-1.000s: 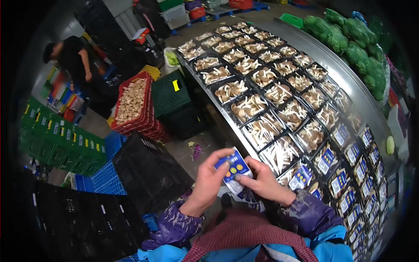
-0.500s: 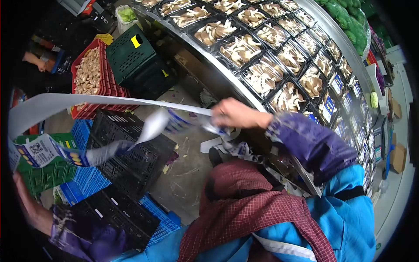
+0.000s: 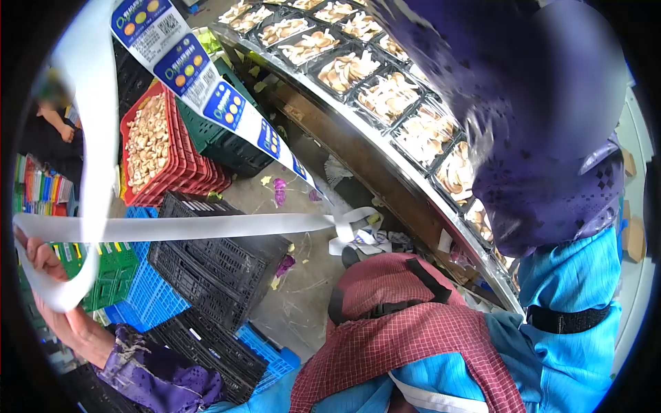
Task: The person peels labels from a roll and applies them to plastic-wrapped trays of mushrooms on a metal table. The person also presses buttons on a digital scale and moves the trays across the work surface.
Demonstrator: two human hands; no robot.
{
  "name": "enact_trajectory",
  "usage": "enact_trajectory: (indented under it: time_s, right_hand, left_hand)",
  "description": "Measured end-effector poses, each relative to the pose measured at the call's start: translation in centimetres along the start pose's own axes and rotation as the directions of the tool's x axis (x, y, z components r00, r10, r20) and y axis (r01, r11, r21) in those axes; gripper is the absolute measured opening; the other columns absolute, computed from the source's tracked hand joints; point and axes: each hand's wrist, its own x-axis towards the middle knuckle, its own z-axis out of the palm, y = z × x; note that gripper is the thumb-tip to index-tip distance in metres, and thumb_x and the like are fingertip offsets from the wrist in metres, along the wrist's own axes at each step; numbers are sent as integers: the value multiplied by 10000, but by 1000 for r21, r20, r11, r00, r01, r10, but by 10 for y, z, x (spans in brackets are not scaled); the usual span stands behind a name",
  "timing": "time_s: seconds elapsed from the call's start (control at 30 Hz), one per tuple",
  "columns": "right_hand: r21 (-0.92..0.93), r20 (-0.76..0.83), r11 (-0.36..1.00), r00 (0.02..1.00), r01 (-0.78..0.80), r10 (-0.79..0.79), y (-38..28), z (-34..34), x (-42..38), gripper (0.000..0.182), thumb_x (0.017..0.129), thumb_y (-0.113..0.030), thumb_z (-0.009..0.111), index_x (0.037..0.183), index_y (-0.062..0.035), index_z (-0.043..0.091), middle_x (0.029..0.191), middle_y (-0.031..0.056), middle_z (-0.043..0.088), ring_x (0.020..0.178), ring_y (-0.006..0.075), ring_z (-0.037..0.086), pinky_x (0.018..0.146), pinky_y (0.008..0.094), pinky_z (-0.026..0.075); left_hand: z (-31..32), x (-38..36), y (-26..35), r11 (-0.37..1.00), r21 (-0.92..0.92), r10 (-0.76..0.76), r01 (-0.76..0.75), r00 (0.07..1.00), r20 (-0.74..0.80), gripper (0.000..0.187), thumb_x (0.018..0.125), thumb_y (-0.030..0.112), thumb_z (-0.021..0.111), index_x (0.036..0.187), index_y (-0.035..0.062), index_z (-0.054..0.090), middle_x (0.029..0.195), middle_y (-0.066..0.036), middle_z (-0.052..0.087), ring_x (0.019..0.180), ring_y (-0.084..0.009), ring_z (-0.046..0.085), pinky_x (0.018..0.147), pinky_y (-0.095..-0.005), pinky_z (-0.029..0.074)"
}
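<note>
At the far left, my left hand [image 3: 72,316] has its fingers curled on a white strip [image 3: 206,227], which loops around beside the fingers and stretches across to a loose bunch above the floor. A strip of blue and white printed labels [image 3: 186,65] hangs from the top edge down to the same bunch. The raised purple sleeve [image 3: 544,158] of my right arm fills the upper right; my right hand is out of view. Behind that sleeve, black trays of sliced mushrooms [image 3: 389,96] lie in rows on a metal-edged table.
A red crate [image 3: 175,148] of mushrooms stands beside a dark green crate [image 3: 224,141]. Black crates [image 3: 213,265], blue crates [image 3: 155,286] and a green crate [image 3: 113,275] stand at lower left. Another person's hand [image 3: 67,133] shows at upper left. Purple scraps litter the floor [image 3: 303,275].
My right hand has risen from beside the table edge out of view, its sleeve now covering many trays. The label strip now slants down from the top, and my left hand shows more fully.
</note>
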Motion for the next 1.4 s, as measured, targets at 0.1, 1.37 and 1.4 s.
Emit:
enact_trajectory:
  time_s: [0.1, 1.37, 1.4]
  right_hand:
    - [-136, 195, 987, 975, -81, 107, 8, -5, -19, 199, 791, -179, 599, 957, -71, 590, 761, 73, 586, 695, 162, 559, 622, 302, 469]
    - [137, -591, 598, 419, -790, 689, 61, -29, -441, 283, 773, 3, 656, 947, -31, 435, 790, 36, 545, 763, 83, 521, 663, 231, 442]
    - [65, -605, 558, 412, -828, 682, 71, -25, -447, 320, 757, -26, 679, 966, -27, 437, 791, 49, 540, 740, 110, 503, 673, 260, 438]
  left_hand:
    - [-21, 18, -22, 866, 490, 175, -98, 978, -114, 331, 907, 35, 478, 1216, -71, 426, 1022, -119, 504, 868, -134, 472, 821, -264, 434]
    - [66, -65, -424, 573, 630, -377, 524, 851, -366, 508, 783, -73, 563, 1238, 30, 363, 1080, -104, 514, 963, -180, 535, 827, -291, 455]
    - [67, -67, -426, 592, 641, -383, 488, 870, -309, 512, 783, -73, 551, 1242, 43, 356, 1090, -101, 507, 979, -175, 532, 816, -296, 469]
